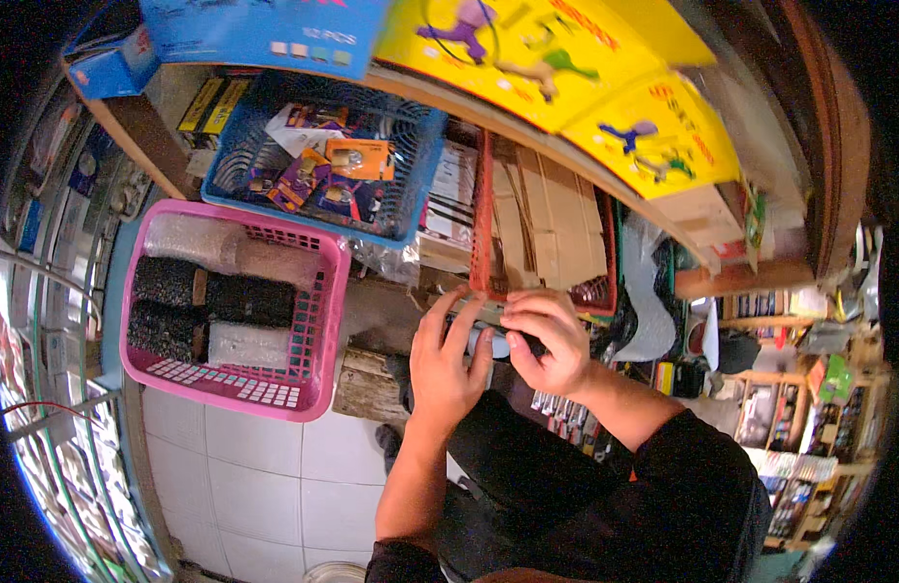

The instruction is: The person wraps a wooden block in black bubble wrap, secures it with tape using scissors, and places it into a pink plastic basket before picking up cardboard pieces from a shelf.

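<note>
My left hand (pixel 449 353) and my right hand (pixel 548 339) are raised close together near the middle of the view, fingers curled. Between them shows a small pale bluish object (pixel 486 341), partly covered by my fingers; what it is and which hand bears it I cannot tell. Left of my hands stands a pink plastic basket (pixel 334 321) holding bubble-wrapped packages, some in black wrap (pixel 251 299) and some in clear wrap (pixel 249 345). Beyond it lies a blue plastic basket (pixel 322 221) with carded padlocks (pixel 360 159) in it.
A red plastic basket (pixel 481 218) with flattened cardboard (pixel 559 211) sits beyond my hands. Blue (pixel 267 36) and yellow boxes (pixel 646 138) stand on the wooden shelf above. A glass display case (pixel 63 306) runs along the left; stocked shelves (pixel 785 437) are at the right.
</note>
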Available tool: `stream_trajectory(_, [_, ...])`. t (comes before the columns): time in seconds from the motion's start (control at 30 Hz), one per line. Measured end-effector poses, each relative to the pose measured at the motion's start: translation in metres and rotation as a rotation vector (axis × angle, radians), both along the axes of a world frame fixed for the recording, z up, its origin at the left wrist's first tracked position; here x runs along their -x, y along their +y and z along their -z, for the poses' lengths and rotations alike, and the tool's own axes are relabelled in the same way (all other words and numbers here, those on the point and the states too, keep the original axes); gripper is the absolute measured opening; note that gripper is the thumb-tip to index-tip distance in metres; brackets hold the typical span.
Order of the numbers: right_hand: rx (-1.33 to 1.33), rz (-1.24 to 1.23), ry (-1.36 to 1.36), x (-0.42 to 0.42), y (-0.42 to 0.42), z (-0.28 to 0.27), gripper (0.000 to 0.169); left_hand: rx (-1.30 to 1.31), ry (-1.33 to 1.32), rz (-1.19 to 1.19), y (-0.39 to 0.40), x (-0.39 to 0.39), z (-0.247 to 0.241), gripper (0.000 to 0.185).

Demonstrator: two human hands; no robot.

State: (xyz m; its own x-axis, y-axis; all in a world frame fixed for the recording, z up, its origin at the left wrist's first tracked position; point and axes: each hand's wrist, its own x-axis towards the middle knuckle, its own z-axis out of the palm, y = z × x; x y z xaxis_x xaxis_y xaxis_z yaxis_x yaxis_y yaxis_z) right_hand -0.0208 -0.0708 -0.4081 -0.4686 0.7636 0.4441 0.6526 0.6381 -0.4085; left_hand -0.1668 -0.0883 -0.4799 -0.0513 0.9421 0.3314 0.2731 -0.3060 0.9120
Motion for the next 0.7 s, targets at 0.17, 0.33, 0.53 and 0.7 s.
stream_trajectory(0.17, [-0.286,0.254,-0.126,-0.025,-0.005,0.005,0.038,-0.007,-0.044,0.064,-0.038,0.0,0.026,0.039])
stream_trajectory(0.33, [-0.123,0.388,-0.368,-0.053,0.007,-0.008,0.052,0.112,0.074,0.087,-0.091,0.003,0.052,0.036])
stream_trajectory(0.53, [-0.029,0.397,-0.45,-0.071,0.023,-0.001,0.059,0.206,0.002,0.193,-0.119,-0.019,0.063,0.035])
stream_trajectory(0.7, [0.055,0.415,-0.507,-0.081,0.026,0.007,0.043,0.174,0.038,0.23,-0.119,-0.03,0.066,0.033])
